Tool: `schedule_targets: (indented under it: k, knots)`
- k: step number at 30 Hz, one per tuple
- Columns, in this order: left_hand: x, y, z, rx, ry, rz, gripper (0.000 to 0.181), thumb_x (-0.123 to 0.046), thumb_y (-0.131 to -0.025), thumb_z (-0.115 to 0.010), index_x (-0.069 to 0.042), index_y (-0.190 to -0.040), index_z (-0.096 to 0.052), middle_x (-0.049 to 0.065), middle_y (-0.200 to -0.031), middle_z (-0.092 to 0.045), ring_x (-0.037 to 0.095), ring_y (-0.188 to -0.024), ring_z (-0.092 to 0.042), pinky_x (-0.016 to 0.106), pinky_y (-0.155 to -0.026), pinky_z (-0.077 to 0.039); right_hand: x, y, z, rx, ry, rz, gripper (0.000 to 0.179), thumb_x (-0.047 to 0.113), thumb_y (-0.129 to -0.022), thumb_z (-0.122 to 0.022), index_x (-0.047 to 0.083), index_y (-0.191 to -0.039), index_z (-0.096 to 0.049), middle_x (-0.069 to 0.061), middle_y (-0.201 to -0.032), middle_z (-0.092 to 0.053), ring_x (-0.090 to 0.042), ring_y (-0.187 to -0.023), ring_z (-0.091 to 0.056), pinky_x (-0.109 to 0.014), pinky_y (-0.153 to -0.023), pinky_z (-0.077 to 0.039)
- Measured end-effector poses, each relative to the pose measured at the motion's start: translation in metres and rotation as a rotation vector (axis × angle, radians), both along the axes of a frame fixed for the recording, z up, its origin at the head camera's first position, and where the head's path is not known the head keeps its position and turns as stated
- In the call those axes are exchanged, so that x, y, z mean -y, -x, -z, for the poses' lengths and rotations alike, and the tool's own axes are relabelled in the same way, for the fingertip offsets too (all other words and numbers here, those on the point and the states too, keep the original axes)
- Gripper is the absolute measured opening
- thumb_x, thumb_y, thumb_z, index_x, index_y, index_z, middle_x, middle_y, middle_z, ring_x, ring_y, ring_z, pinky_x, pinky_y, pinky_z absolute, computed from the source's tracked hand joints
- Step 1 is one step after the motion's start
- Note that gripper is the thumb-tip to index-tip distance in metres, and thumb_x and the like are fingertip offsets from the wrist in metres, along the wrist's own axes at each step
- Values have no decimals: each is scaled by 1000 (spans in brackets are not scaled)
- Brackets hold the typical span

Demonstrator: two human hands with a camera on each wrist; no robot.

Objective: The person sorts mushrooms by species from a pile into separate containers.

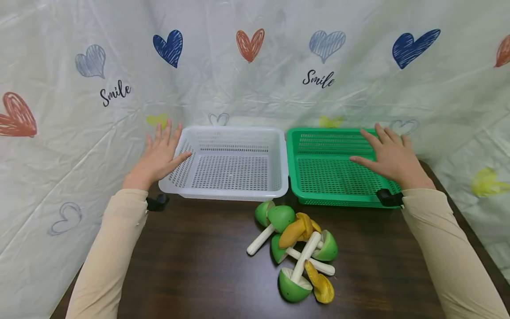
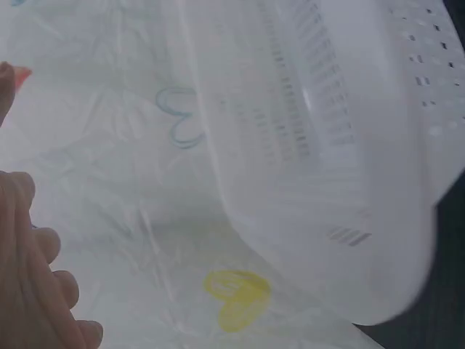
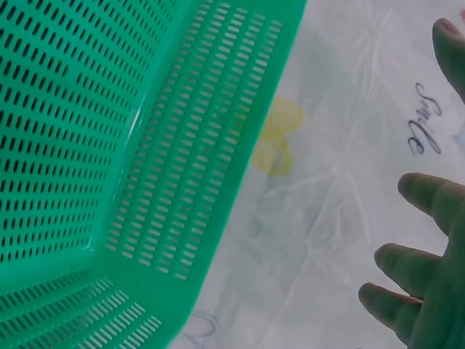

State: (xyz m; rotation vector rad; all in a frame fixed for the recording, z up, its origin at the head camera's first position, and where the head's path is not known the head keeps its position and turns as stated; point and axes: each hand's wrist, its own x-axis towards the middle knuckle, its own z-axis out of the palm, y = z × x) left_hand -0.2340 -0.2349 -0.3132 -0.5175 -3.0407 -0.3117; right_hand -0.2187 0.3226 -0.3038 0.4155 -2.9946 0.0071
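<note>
My left hand (image 1: pixel 157 157) is spread out over the left end of a white perforated basket (image 1: pixel 231 194), holding nothing. Over the right end of a green perforated basket (image 1: pixel 338 199) my right hand (image 1: pixel 392 157) hovers with its fingers apart, also holding nothing. In front of the baskets lies a loose pile of toy mushrooms. Several have green caps and white stems, such as the green-capped mushroom (image 1: pixel 295 290) at the near end. A yellow-brown mushroom (image 1: pixel 292 234) rests on the pile, and another yellow mushroom (image 1: pixel 322 285) lies at its near right.
The two baskets stand side by side at the back of a dark wooden table (image 1: pixel 191 266). Behind them hangs a whitish sheet (image 1: pixel 279 102) printed with hearts and the word Smile. A dark camera strap (image 1: pixel 157 203) circles each wrist.
</note>
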Motion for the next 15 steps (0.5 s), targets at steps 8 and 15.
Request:
schedule_targets:
  k: [8, 15]
  knots:
    - [19, -10, 39, -31, -41, -9, 75, -49, -100, -27, -3, -151, 2, 19, -154, 18, 34, -138, 22, 65, -106, 0, 22, -27, 7, -99, 45, -101, 76, 43, -90, -60, 5, -148, -28, -29, -151, -14, -48, -137, -14, -66, -103, -14]
    - [34, -19, 66, 3, -60, -32, 69, -43, -102, -27, -1, -150, 1, 15, -156, 11, 33, -142, 11, 63, -107, 0, 57, -52, 17, -285, 129, -339, 68, 55, -93, -47, -2, -130, -53, -28, -142, -37, -45, -131, -33, -62, -98, -29]
